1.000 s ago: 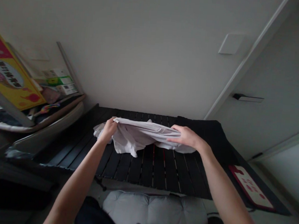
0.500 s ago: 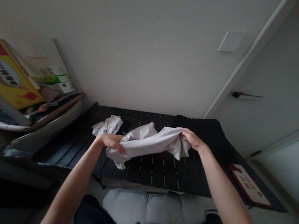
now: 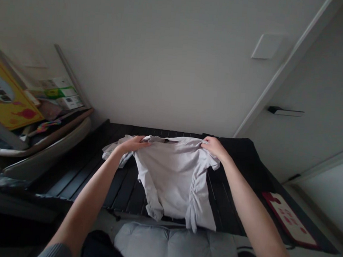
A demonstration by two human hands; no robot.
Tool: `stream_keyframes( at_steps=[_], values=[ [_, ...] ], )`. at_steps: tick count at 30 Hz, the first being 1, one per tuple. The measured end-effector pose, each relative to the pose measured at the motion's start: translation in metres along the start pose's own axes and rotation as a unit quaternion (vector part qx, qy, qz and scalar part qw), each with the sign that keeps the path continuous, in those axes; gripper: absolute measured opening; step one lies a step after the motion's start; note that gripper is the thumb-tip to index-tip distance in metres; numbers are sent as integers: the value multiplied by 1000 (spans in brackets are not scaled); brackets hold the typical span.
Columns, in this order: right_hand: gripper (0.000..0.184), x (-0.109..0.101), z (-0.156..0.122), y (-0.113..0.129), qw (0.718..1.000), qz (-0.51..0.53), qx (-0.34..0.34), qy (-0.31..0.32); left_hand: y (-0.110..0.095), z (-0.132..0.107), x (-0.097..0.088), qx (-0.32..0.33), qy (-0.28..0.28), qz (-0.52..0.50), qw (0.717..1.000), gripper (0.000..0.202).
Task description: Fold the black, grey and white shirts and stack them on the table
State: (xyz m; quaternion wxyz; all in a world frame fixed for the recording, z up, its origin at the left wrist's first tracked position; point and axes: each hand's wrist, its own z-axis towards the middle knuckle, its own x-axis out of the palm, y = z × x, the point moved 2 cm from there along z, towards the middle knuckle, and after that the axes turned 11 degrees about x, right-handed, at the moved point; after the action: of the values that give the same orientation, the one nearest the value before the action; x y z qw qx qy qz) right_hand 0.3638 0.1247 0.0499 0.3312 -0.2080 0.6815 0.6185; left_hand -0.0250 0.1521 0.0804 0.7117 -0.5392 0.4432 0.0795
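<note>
A pale grey short-sleeved cotton top (image 3: 173,180) is laid out across the middle of a black slatted bench (image 3: 124,196), its upper edge near the far edge of the bench and its hem reaching about to the near edge. The top is held by its upper edge, with the left hand (image 3: 134,143) at one end and the right hand (image 3: 214,147) at the other, so that the cloth is kept drawn out between them and the body is allowed to fall open. The fingers (image 3: 145,143) of both hands are clenched on the fabric, and neither hand is released. Gathered ruching is shown along one side seam (image 3: 195,197). A crumpled white part (image 3: 113,152) lies beneath the left wrist, though whether it is a sleeve or a separate cloth cannot be told. Half a second earlier the top was bunched into a twisted roll; it has since been opened out, and the hands have been drawn further apart.
</note>
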Motion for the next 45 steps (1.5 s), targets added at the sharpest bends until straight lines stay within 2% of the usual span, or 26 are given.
stream_keyframes(
  at_steps=[2, 4, 8, 11, 13, 16, 18, 20, 22, 24, 27, 30, 33, 36, 39, 42, 45],
  values=[
    [12, 6, 16, -7, 995, -88, 17, -31, 15, 22, 1, -7, -30, 107, 994, 32],
    [16, 12, 29, -13, 989, -144, 27, -30, 28, 42, 3, -27, -56, 187, 980, 30],
    [17, 19, 50, -14, 974, -223, 23, -40, 41, 71, 2, -51, -94, 244, 964, 31],
    [14, 21, 65, -8, 953, -279, -1, -117, 41, 90, 1, -61, -126, 276, 951, 29],
    [17, 24, 73, -4, 942, -287, -10, -172, 38, 101, 1, -67, -153, 298, 940, 31],
    [28, 35, 85, 0, 940, -249, 23, -232, 33, 117, 5, -77, -194, 327, 921, 33],
    [41, 49, 89, 1, 942, -221, 37, -251, 29, 125, 14, -81, -224, 354, 904, 34],
    [53, 68, 90, 1, 946, -216, 6, -242, 26, 130, 28, -67, -239, 379, 891, 38],
    [56, 88, 89, -1, 952, -229, -48, -198, 26, 131, 47, -42, -223, 386, 894, 43],
    [42, 108, 87, -7, 957, -246, -86, -132, 31, 129, 69, -28, -171, 370, 913, 41],
    [30, 131, 85, -19, 957, -267, -105, -44, 44, 123, 98, -25, -75, 340, 937, 36],
    [36, 144, 87, -33, 953, -285, -103, -11, 60, 117, 115, -30, -18, 325, 945, 43],
    [45, 148, 90, -49, 949, -305, -75, -8, 78, 113, 117, -59, 16, 321, 945, 53],
    [49, 145, 92, -65, 948, -317, -34, -29, 95, 108, 109, -79, 37, 321, 943, 58],
    [49, 141, 93, -73, 946, -322, -23, -32, 105, 105, 99, -77, 52, 328, 940, 62],
    [51, 135, 87, -70, 944, -326, -24, -40, 104, 101, 94, -63, 39, 344, 936, 60],
    [52, 127, 68, -58, 943, -326, -25, -61, 87, 90, 99, -17, -3, 357, 934, 47]
  ],
)
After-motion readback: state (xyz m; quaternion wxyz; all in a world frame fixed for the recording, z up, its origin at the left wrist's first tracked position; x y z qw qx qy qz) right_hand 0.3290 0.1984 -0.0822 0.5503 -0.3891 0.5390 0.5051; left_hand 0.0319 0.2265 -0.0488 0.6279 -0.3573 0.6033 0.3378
